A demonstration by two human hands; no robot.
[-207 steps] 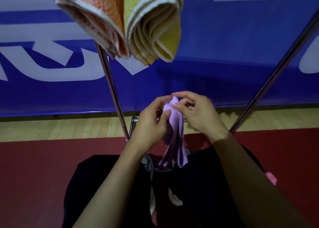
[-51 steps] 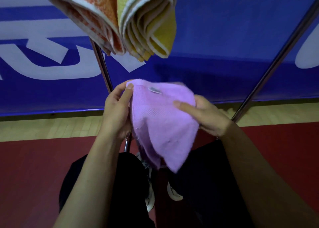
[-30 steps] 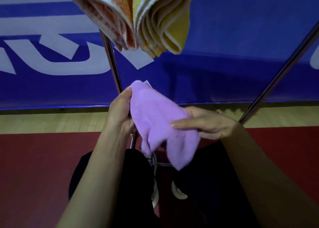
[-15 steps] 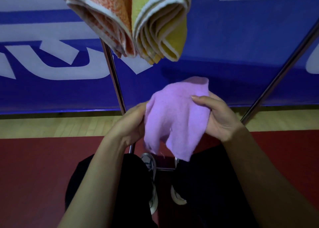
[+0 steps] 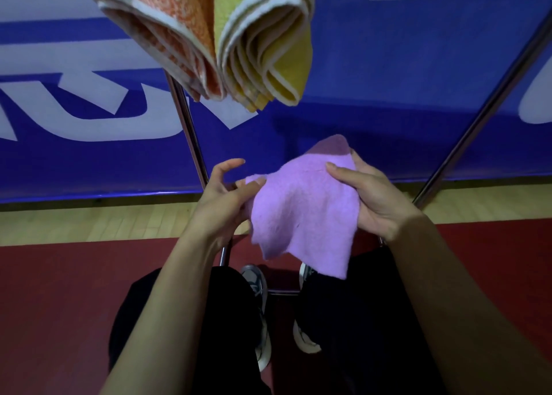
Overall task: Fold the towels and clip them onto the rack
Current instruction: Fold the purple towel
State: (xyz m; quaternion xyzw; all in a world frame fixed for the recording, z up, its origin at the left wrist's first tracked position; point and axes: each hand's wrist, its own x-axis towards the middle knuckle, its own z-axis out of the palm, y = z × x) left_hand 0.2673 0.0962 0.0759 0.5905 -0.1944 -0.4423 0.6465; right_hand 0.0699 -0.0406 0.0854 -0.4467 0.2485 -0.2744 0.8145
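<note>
- Two hands are working one purple towel [image 5: 304, 212] in front of the body, below the rack.
- Right hand [image 5: 373, 203] is pinching the towel's upper right edge, thumb on the front, fingers behind the cloth.
- Left hand [image 5: 221, 203] is spreading wide, fingers relaxed; fingertips are just touching the towel's left edge, not gripping it.
- Towel is hanging loose and crumpled from the right hand, lower corner dangling over the shoes [image 5: 257, 287].
- Orange towel [image 5: 167, 27] and yellow towel [image 5: 268, 51] are hanging folded, side by side, at the top of the rack pole [image 5: 191, 143].
- Risk: with only one pinch holding, the towel could be slipping to the red floor [image 5: 59, 305]; the fold likely comes out skewed if the left hand regrabs off the corner.
- Versus half a second ago: left hand was gripping the left side behind the cloth, now it is letting go and opening; the towel is sitting lower and further right.
</note>
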